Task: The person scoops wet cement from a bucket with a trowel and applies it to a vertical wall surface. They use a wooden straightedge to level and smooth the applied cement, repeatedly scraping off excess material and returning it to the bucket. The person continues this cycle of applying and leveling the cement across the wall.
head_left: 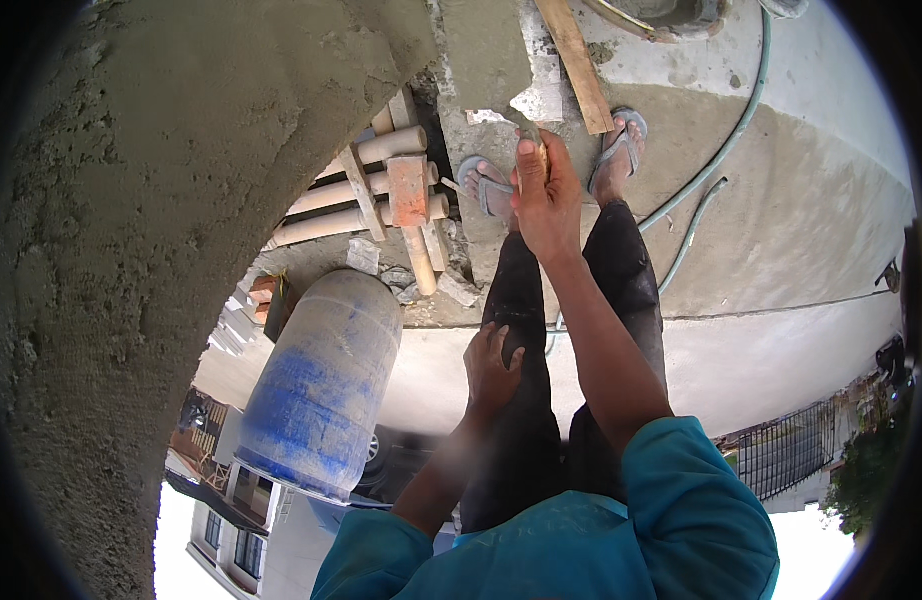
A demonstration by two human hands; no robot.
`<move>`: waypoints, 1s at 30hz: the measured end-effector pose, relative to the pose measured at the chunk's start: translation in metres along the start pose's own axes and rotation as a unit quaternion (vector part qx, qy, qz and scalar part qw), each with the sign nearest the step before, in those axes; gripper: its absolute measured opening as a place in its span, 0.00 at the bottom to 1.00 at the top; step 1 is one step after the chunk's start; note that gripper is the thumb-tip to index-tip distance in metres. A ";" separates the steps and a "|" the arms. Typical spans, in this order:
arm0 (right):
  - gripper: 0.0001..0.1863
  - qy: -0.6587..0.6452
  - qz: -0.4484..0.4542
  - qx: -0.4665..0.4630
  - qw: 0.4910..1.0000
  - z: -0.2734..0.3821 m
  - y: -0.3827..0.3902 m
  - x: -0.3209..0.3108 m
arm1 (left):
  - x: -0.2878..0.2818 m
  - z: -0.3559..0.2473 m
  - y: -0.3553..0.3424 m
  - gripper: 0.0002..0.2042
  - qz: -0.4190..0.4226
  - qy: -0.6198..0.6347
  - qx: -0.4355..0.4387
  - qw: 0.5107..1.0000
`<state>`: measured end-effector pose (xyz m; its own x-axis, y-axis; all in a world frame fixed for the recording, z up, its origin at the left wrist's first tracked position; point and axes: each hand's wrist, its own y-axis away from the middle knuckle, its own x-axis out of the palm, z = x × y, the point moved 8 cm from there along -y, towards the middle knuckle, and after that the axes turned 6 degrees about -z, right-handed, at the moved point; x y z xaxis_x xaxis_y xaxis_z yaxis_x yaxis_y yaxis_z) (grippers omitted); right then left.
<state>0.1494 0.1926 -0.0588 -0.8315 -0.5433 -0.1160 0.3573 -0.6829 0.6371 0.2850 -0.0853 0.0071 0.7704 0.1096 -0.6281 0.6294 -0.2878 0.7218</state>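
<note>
My right hand [553, 212] is closed round the handle of a mortar-smeared trowel [522, 122], held out in front of me above my feet. Its neck is grey and coated; I cannot clearly tell its blade from the wet mortar [486, 55] beyond it. That smooth grey mortar lies on a strip of ground ahead, with a ragged white patch beside it. Lower down, my left hand [493, 368] rests on my left thigh, its fingers apart and nothing in it.
A rough plastered wall [131, 180] fills the left. Beside it are tan pipes [381, 180], an orange brick [409, 190] on top, and a dusty blue barrel [321, 390]. A wooden plank [578, 65] lies by my right foot. A green hose [726, 150] curves along the right.
</note>
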 end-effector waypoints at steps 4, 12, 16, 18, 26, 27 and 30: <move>0.26 -0.197 0.201 0.341 0.897 -0.047 -0.008 0.052 | 0.009 0.001 -0.011 0.22 0.012 -0.018 0.009 1.000; 0.26 -0.128 0.291 0.246 0.916 -0.010 -0.008 0.103 | 0.010 -0.002 -0.026 0.20 0.011 -0.021 -0.005 1.000; 0.25 -0.150 0.333 0.191 0.911 0.037 0.037 0.098 | 0.014 -0.003 -0.029 0.20 0.048 -0.003 -0.013 0.999; 0.25 -0.153 0.340 0.179 0.910 0.056 0.056 0.096 | 0.031 0.019 -0.026 0.20 0.080 0.003 -0.057 0.995; 0.23 0.019 0.273 -0.065 0.960 0.097 0.077 0.088 | 0.000 -0.013 -0.036 0.20 -0.005 -0.058 0.047 0.997; 0.24 0.015 0.250 -0.040 0.967 0.078 0.054 0.092 | 0.007 -0.011 -0.039 0.20 0.008 -0.069 0.066 0.995; 0.28 0.032 0.191 -0.063 0.979 0.031 -0.010 0.102 | 0.026 0.015 -0.035 0.26 0.100 -0.013 -0.051 0.994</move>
